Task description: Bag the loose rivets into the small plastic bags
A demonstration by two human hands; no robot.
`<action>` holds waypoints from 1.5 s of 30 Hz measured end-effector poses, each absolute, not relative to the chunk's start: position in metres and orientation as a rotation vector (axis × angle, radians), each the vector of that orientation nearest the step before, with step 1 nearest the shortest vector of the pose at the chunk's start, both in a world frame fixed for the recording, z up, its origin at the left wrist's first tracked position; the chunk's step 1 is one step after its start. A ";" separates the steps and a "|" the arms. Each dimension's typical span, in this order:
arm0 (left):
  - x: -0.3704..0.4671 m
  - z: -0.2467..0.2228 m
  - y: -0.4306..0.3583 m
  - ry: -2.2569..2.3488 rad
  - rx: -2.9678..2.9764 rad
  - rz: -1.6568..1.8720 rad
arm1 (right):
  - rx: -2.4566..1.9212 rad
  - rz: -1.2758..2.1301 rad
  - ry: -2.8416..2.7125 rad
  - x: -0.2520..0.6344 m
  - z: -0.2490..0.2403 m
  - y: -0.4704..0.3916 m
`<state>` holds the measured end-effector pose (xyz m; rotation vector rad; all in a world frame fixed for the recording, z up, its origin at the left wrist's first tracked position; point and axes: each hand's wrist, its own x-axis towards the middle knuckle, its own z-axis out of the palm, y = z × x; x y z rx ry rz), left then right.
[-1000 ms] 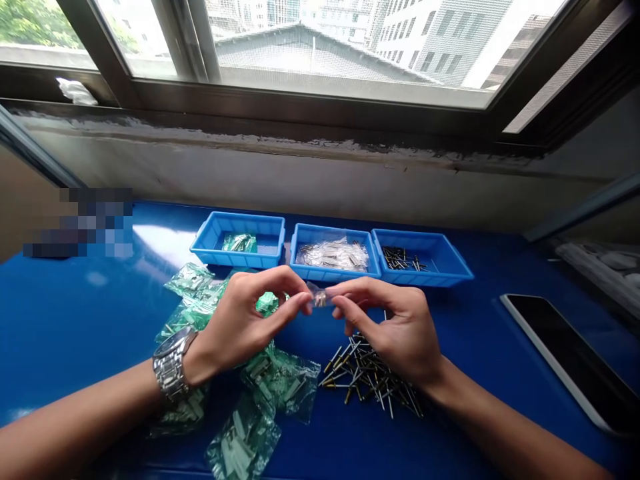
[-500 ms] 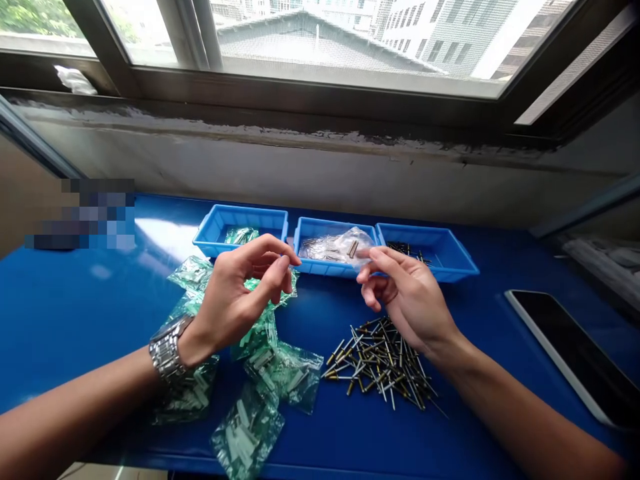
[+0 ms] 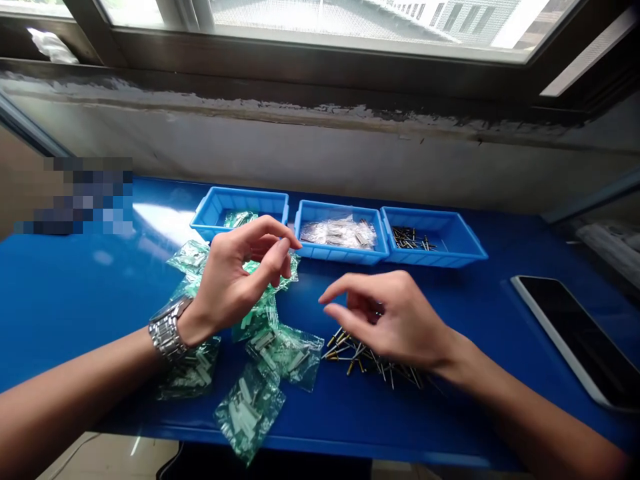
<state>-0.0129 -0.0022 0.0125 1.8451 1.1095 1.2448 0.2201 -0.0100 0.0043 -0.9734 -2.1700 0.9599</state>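
Note:
My left hand (image 3: 245,273), a metal watch on its wrist, hovers above the green bags with its fingers loosely curled. Nothing shows between its thumb and fingers. My right hand (image 3: 385,317) is over the pile of rivets (image 3: 350,350), palm down, thumb and index finger apart with nothing between them. It hides much of the pile. Several green plastic bags (image 3: 247,417) of pale pieces lie around and below my left hand. Small clear bags (image 3: 340,233) of metal pieces fill the middle blue bin (image 3: 345,255) beyond my hands.
The left blue bin (image 3: 205,227) holds a green bag. In the right blue bin (image 3: 450,257) are several dark rivets (image 3: 410,237). A phone (image 3: 575,333) lies on the blue table at right. Behind the bins are a wall and window.
My right hand has let go of a small clear bag at the middle bin and drawn back over the rivet pile. My left hand stays nearly still. The view has tilted down.

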 end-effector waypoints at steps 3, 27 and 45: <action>-0.012 0.012 -0.003 1.106 1.845 1.235 | -0.861 0.660 -2.485 0.213 0.003 -0.023; -0.011 0.011 -0.005 1.012 1.873 1.168 | -0.203 0.243 -2.699 0.178 -0.014 -0.078; -0.015 0.012 0.002 0.970 1.693 1.099 | -0.885 1.291 -1.500 0.200 0.002 -0.034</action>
